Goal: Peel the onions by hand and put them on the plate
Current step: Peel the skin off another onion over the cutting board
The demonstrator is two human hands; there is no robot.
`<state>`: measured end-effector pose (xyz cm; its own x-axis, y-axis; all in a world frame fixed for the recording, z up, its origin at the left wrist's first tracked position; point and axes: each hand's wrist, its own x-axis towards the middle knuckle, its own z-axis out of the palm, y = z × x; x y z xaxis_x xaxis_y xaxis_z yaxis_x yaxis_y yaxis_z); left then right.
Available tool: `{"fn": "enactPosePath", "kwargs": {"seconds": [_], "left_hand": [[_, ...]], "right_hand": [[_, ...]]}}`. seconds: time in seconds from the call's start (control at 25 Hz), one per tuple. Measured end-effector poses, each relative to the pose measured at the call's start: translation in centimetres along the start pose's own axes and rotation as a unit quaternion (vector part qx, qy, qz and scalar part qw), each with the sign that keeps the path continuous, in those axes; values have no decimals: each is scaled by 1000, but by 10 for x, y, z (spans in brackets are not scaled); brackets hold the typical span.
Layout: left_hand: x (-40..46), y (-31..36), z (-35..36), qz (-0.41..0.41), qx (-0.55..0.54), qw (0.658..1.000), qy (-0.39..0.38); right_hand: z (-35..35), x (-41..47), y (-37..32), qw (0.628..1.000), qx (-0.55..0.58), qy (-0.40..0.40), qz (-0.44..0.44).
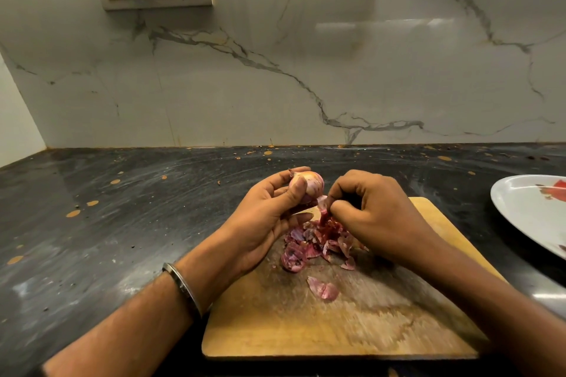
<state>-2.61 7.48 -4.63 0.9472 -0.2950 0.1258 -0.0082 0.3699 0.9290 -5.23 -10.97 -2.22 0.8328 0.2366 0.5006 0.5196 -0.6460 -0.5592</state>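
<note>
Head view shows the left hand (269,217) gripping a red onion (307,186) while the right hand (372,214) beside it pinches a skin strip (323,208) above the peel pile (315,246).

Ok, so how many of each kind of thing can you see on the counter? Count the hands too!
Hands: 2, the left hand and the right hand
Onion: 1
Cutting board: 1
Plate: 1
Heap of peeled skins: 1; the pieces are too jumbled to count
Total: 6
</note>
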Motion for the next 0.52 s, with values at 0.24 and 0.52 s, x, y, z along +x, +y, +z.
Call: {"fn": "enactPosePath", "kwargs": {"seconds": [0.24, 0.52], "left_hand": [[2, -1, -1, -4, 27, 999, 30], [0, 0, 2, -7, 27, 999, 24]], "right_hand": [[0, -3, -4, 998, 23, -52, -19], [4, -1, 0, 998, 22, 37, -47]]}}
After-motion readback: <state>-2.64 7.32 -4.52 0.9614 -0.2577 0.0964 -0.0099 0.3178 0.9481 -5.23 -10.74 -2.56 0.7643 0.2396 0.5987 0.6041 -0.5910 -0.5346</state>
